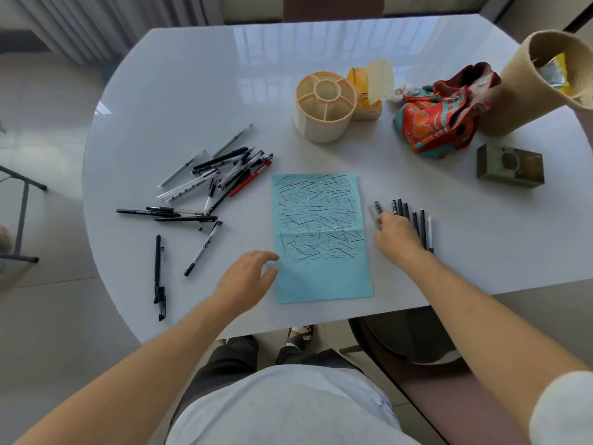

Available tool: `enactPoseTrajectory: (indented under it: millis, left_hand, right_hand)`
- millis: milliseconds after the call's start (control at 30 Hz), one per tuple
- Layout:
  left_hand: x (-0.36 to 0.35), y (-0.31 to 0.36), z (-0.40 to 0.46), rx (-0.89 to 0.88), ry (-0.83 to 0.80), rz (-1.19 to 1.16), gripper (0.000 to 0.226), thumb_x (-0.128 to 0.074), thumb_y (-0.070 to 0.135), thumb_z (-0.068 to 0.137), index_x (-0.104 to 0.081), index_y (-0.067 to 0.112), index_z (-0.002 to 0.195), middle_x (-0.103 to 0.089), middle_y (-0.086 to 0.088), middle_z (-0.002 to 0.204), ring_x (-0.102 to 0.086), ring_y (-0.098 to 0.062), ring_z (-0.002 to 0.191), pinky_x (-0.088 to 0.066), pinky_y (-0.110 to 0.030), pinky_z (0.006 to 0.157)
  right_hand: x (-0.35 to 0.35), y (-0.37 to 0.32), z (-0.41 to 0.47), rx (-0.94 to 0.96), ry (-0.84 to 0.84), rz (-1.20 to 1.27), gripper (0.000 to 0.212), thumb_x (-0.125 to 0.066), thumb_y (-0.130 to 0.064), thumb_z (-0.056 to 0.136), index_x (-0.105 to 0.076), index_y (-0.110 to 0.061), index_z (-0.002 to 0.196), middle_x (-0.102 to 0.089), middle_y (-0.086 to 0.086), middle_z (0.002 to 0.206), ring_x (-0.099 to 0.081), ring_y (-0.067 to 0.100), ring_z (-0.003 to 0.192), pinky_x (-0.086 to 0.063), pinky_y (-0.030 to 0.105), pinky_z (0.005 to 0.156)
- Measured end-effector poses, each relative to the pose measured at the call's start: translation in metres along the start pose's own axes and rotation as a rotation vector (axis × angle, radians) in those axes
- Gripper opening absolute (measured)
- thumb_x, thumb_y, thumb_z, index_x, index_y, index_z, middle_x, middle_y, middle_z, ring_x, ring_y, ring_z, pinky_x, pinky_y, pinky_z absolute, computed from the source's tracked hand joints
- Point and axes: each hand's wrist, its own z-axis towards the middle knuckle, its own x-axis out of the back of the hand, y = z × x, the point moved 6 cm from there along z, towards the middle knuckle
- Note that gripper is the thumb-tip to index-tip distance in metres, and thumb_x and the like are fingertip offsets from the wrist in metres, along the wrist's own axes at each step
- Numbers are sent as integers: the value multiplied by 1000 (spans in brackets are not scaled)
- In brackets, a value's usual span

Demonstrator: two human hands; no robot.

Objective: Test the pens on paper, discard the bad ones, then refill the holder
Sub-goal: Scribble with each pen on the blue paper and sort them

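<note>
left hand point(247, 274) relaxed beside paper point(321, 239); right hand point(396, 236) pinches a pen point(377, 209) (blurred)

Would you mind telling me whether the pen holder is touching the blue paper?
Apart. The head view shows bare white table between the pen holder and the top edge of the blue paper.

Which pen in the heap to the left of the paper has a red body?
The red pen at the heap's right edge, nearest the blue paper. It lies slantwise; the other pens in the heap are black or clear.
</note>
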Motion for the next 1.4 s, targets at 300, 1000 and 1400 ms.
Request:
enactPoseTrajectory:
  millis: [300, 1000, 1400]
  left_hand:
    - [17, -35, -19, 68, 5, -67, 25, -54, 29, 97, -62, 28, 121, -61, 9, 128, -50, -12, 124, -43, -35, 104]
    - [48, -26, 3, 163, 49, -393, 41, -56, 34, 98, -48, 33, 138, -62, 14, 122, -64, -4, 98, -50, -30, 87]
    - [-2, 13, -5, -13, -189, 90, 18, -48, 27, 101, -57, 19, 88, -68, 0, 79, -64, -25, 71, -53, -44, 68]
  right_hand:
    - [-10, -157, 3, 419, 77, 140, 28, -60, -12, 96, -69, -10, 123, -66, 12, 124, -64, 33, 109, -51, 44, 93]
    - [-23, -214, -35, 224, -142, 1008, 6, -67, -10, 86, -69, -15, 87, -71, 0, 70, -73, 19, 64, -62, 32, 68]
    - [-35, -25, -86, -228, 103, 1318, 27, -62, -27, 101, -70, -7, 84, -70, 4, 66, -61, 16, 53, -50, 27, 48]
